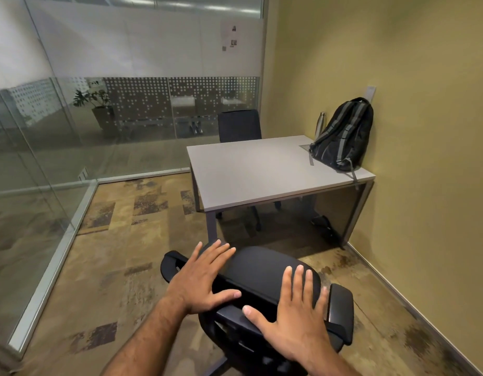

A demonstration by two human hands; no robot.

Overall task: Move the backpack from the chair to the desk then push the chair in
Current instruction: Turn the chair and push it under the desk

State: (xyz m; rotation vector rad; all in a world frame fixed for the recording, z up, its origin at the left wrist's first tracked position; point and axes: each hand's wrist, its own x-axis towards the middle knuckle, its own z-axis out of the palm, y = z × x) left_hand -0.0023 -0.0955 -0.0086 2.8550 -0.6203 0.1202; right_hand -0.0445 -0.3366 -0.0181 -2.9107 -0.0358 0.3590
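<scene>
Room: yellow wall [397, 63] on the right, glass partition [126, 77] w/ frosted band & dot pattern on the left and far side, patchy brown carpet [113, 267] underfoot.

Worktop [262, 169]: grey, rectangular, set against the yellow wall in the corner, dark metal legs. Its surface is bare except at the far right end.

Chair [262, 272]: black office chair, in the foreground, well apart from the worktop, not tucked under. Seen from behind and above; backrest top & both armrests visible. Seat holds nothing visible.

Second chair [239, 124]: dark, at the far side of the worktop, pushed close to it.

Backpack [343, 134]: black w/ grey straps, standing on the worktop's far right corner, leaning against the yellow wall. One strap hangs over the near edge.

Left hand [199, 278]: flat on the left part of the chair's backrest top, fingers spread wide, not curled round anything.

Right hand [292, 310]: flat on the right part of the backrest top, fingers likewise spread wide, thumb pointing inward.

Bottle [320, 124]: metal, upright, just beside the backpack on its left, near the wall.
</scene>
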